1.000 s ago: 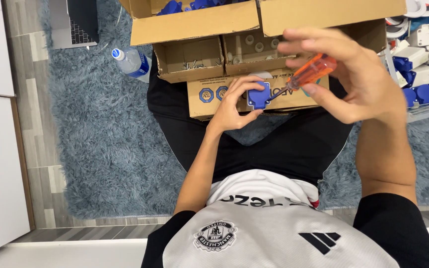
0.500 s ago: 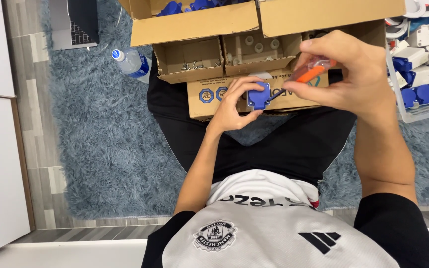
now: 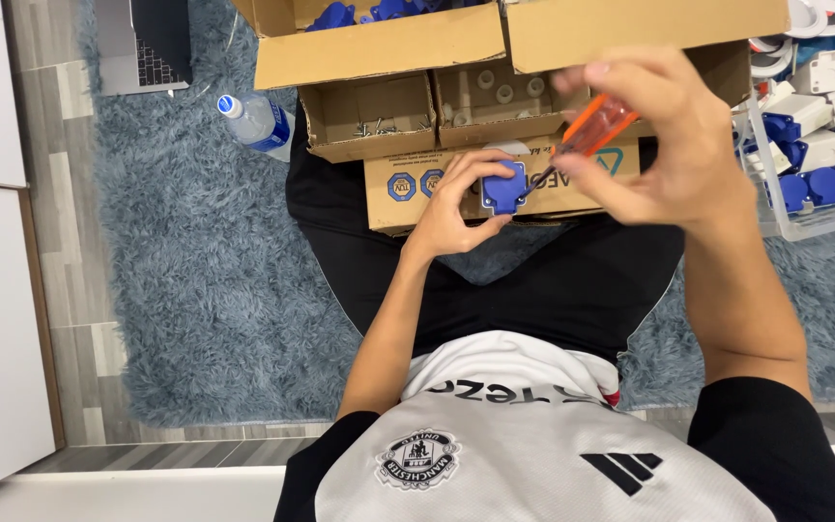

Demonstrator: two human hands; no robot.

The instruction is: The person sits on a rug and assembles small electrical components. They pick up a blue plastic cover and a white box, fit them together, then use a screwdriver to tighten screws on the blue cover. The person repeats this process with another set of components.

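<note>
I see a blue plastic part [image 3: 505,187] in my left hand [image 3: 456,208] and a screwdriver [image 3: 587,132] with a clear orange handle in my right hand [image 3: 664,145]. The cardboard boxes [image 3: 379,48] are plain brown; the flat one [image 3: 408,188] carries round blue-and-yellow badges. The rug [image 3: 205,290] is shaggy grey-blue, on a floor [image 3: 45,145] of grey wood-grain planks. The bottle [image 3: 258,121] is clear with a blue label and white cap. The clear bin [image 3: 775,184] holds blue and white parts. My trousers [image 3: 533,280] are black; my shirt [image 3: 495,454] is pale grey with black sleeves and a round crest.
</note>
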